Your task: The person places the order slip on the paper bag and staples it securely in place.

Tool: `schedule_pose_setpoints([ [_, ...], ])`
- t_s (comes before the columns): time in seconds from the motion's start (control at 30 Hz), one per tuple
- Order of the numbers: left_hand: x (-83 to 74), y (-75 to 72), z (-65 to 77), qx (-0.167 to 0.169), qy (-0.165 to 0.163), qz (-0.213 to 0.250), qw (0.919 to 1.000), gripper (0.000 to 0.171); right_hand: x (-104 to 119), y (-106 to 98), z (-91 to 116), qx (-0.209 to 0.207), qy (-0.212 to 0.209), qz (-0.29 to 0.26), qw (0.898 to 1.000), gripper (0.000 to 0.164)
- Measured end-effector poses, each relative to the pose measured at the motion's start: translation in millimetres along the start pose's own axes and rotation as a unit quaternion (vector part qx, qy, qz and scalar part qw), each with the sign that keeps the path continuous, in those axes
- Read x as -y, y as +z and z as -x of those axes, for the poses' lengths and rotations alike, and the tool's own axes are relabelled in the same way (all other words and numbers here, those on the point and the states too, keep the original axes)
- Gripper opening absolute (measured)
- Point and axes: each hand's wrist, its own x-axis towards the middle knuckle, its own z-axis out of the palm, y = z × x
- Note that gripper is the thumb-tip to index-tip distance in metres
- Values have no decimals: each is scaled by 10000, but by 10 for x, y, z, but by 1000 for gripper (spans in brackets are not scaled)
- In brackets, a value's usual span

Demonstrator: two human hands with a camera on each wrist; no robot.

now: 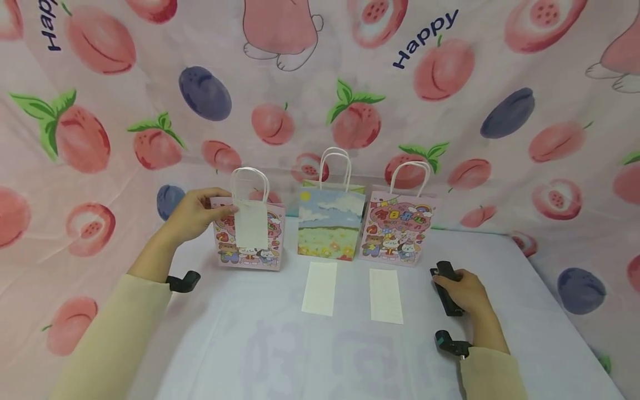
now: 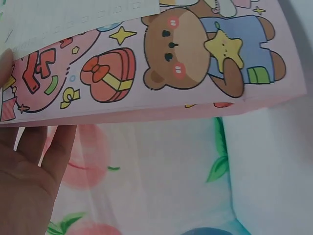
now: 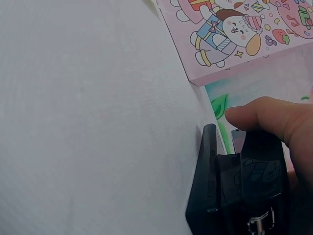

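My left hand (image 1: 199, 212) holds a white paper slip (image 1: 251, 225) with its thumb against the front of the left pink paper bag (image 1: 229, 222). In the left wrist view the fingers (image 2: 58, 147) reach behind that bag (image 2: 117, 73), which is printed with a bear and a heart box. The slip hangs below the bag's white twisted handle and covers part of the print. At the right, my right hand (image 1: 469, 290) grips a black stapler (image 1: 446, 280). The right wrist view has the thumb (image 3: 259, 113) over the stapler's top (image 3: 264, 171).
A landscape-print bag (image 1: 330, 222) stands in the middle and another pink cartoon bag (image 1: 397, 228) beside it. Two more white slips lie in front, one by the middle bag (image 1: 320, 288), one further right (image 1: 386, 295). A fruit-print cloth (image 1: 280, 83) hangs behind the white table (image 1: 225, 344).
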Motion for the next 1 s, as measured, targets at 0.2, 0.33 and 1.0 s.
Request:
schedule_pose_setpoints([
  [0.2,197,25,-185,-315,-222,-109,9992,36,-30,20,5,25,36,-51,10000,86],
  [0.33,280,51,-285,-420,-330,-1,9986,36,-37,33,14,45,-17,-64,10000,85],
  [1.0,400,-110,-511,338,-706,-30,9969,49,-11,4,11,-109,-91,-48,9999,83],
])
